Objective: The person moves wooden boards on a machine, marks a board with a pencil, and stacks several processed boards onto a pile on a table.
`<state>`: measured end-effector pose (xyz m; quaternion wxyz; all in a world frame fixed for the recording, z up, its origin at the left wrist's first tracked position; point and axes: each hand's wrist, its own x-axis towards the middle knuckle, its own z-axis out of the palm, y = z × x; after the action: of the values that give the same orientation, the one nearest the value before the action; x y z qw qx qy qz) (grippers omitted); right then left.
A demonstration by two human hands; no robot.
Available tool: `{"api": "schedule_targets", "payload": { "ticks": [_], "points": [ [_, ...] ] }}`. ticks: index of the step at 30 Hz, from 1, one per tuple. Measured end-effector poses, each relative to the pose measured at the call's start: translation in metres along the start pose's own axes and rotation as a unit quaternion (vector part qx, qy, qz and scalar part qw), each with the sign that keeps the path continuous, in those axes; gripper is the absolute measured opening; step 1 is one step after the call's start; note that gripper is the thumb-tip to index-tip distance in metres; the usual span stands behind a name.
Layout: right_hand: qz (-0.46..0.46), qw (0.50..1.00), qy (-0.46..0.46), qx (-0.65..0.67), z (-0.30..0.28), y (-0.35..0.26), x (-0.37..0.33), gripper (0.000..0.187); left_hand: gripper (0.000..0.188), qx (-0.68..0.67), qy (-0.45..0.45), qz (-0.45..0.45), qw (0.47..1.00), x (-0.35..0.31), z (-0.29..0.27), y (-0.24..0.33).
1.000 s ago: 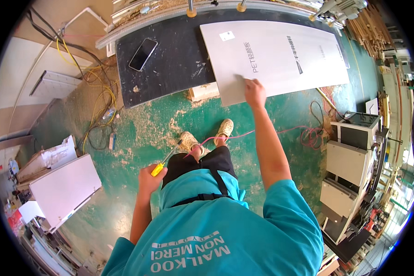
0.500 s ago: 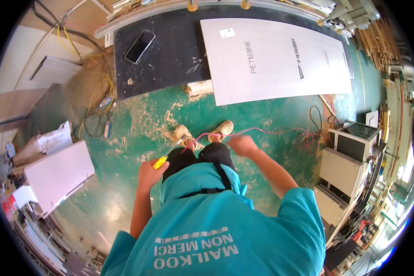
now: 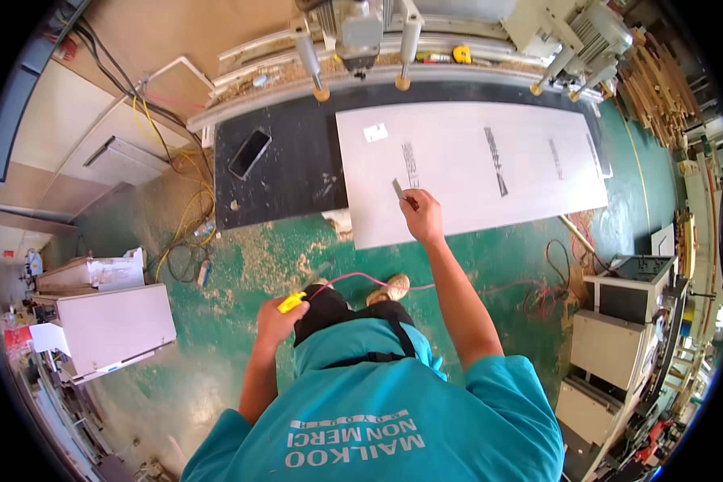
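Pinching a thin grey-green strip [image 3: 398,189] by its near end, the right hand [image 3: 423,214] holds it over a pale rectangular panel [image 3: 458,161]; the strip looks light, stiff, best held there. The left hand's [image 3: 276,323] grip wraps a yellow handle [image 3: 292,302].

My teal shirt [image 3: 490,434], a green floor [image 3: 249,269]
White lettering [image 3: 353,455] marks the shirt; my tool's handle [image 3: 292,303] is yellow, my strip [image 3: 397,188] greenish grey, the panel [image 3: 450,177] pale grey with dark print [image 3: 496,161] and white label [image 3: 375,132], the tabletop [image 3: 297,153] black with whitish flecks [image 3: 327,183].
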<state>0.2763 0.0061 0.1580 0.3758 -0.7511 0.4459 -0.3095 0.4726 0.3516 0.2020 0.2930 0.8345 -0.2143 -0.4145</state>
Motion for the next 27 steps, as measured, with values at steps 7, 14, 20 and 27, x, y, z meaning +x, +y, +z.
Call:
{"api": "schedule_targets", "payload": {
  "ticks": [7,14,20,27],
  "points": [
    [-0.224,0.972,0.070,-0.028,-0.045,-0.128,0.142,0.014,0.034,0.027,0.116,0.077,0.990,0.033,-0.011,-0.008],
    [-0.455,0.809,0.333,-0.164,-0.080,-0.320,0.318,0.008,0.029,0.022,0.114,0.280,0.953,0.093,-0.019,0.078],
    [-0.388,0.800,0.311,-0.335,-0.061,-0.307,0.372,0.027,0.019,-0.090,-0.046,0.298,0.949,0.143,-0.053,0.144],
    [-0.203,0.968,0.110,-0.096,0.033,-0.175,0.174,0.060,0.052,-0.435,-0.305,0.084,0.843,0.207,-0.037,0.190]
  ]
}}
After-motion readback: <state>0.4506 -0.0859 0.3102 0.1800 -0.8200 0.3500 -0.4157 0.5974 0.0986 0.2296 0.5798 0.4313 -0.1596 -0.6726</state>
